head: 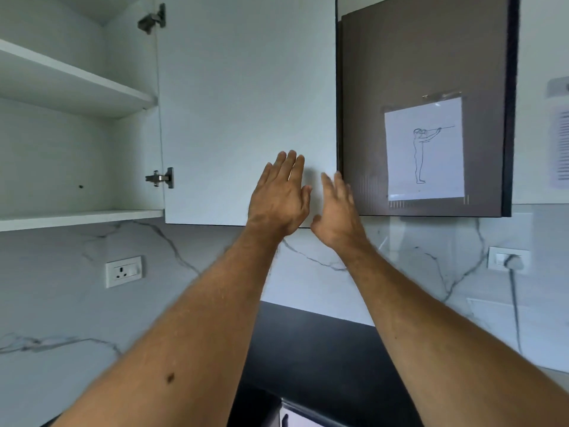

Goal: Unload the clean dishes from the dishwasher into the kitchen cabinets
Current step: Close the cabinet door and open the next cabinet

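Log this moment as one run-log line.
left hand: open, empty, on open cabinet door | right hand: open, empty, at door edge | shelves: no dishes visible

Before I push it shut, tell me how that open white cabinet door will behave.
The open cabinet door looks like a rigid flat panel, so it should not flex. It hangs on two metal hinges, so it will probably swing in an arc, not slide. Both the left hand and right hand are empty and open near its lower edge.

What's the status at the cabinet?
Left hand and right hand both open, empty, raised by the open cabinet door. Shelves bare in view. No dishes visible. Nothing blocking.
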The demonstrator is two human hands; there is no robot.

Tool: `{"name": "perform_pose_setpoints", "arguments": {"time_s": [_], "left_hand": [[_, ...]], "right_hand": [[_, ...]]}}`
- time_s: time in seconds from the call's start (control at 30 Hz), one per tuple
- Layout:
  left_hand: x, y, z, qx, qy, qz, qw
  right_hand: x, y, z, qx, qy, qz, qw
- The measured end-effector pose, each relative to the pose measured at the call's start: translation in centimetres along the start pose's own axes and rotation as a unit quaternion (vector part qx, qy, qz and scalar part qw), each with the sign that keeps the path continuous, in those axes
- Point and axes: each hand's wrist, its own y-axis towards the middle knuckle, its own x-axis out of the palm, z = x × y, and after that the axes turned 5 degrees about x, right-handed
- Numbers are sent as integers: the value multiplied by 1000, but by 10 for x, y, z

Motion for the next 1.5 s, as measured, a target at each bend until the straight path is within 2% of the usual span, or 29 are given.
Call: {"name": "perform_pose_setpoints", "arguments": {"time_s": [0.07, 0.13, 0.37, 0.47, 0.6, 0.77, 0.97, 1.13, 1.5], "left_hand": [[11, 7, -7, 5, -13, 5, 1000], [23, 13, -17, 4, -29, 9, 1000], [68, 13, -38, 14, -48, 28, 998], [87, 8, -41, 20, -67, 24, 997], [103, 4, -39, 27, -85, 22, 996], [120, 3, -24, 54, -109, 14, 992], [132, -1, 20, 77, -159, 7, 984], [136, -7, 73, 114, -222, 44, 967], [118, -51, 248, 193, -310, 1, 931]], "right_hand": [[4, 12, 0, -62, -89, 8, 994], [11, 21, -3, -87, -134, 3, 987], [27, 42, 5, -11, -142, -41, 989], [33, 43, 13, -47, -187, -23, 981], [30, 41, 23, -65, -185, -35, 980], [14, 20, 48, -16, -215, -48, 975], [-26, -4, 78, 68, -272, -39, 959], [-75, -41, 106, 99, -320, -30, 942], [-206, -178, 183, 267, -422, -64, 864]]}}
